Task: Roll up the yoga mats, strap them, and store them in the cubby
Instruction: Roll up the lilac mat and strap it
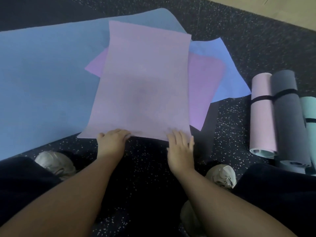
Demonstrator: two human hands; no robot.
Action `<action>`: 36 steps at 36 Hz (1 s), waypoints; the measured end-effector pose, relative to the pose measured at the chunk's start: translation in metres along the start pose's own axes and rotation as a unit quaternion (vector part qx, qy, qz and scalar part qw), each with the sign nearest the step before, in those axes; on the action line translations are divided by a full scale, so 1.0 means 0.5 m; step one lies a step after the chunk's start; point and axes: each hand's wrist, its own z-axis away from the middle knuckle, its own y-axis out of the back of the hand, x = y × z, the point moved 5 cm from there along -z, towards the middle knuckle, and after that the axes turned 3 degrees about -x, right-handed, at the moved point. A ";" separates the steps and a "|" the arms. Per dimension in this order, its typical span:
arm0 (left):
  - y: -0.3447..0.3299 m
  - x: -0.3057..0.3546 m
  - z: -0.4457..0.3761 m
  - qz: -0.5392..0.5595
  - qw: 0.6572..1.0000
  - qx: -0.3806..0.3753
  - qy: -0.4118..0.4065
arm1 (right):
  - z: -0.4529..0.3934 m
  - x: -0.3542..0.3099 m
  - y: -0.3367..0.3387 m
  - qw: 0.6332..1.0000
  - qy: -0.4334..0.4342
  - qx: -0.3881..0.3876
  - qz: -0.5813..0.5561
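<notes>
Here, you look down from your head camera while crouched over a pile of flat yoga mats.
Floor: dark speckled rubber floor (230, 120) fills most of the view, with a strip of pale flooring (273, 9) at the top right.
Top mat: a lilac yoga mat (143, 82) lies flat and unrolled straight ahead of you, its near short edge just in front of your knees.
Left hand: your left hand (112, 140) sits on that near edge, left of centre, fingers curled over the edge and gripping it.
Right hand: your right hand (179, 147) rests on the same edge near its right corner, fingers straight and slightly spread, lying flat on the mat.
Mats beneath: a brighter purple mat (203, 89) shows at both sides under the lilac one, a large light blue mat (42, 79) spreads to the left, and a periwinkle blue mat (227, 74) pokes out at the right.
Rolled mats: 3 rolled mats lie side by side on the floor at your right, a pink one (261, 113), a dark grey one (289, 120) and a teal one (310, 110), each with a black strap around it.
Feet: your 2 pale sneakers, left (54, 162) and right (222, 175), stand on the floor either side of your arms.
</notes>
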 end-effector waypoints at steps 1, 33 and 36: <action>0.001 0.001 -0.002 0.003 1.000 0.009 0.000 | 0.001 -0.010 -0.004 1.000 0.010 0.022 -0.001; -0.078 -0.011 -0.089 0.034 0.997 -0.052 0.051 | -0.104 -0.032 -0.119 0.988 0.060 -0.139 -0.013; -0.074 0.000 -0.111 0.012 0.998 -0.043 0.031 | -0.118 -0.028 -0.126 0.994 0.057 -0.092 -0.018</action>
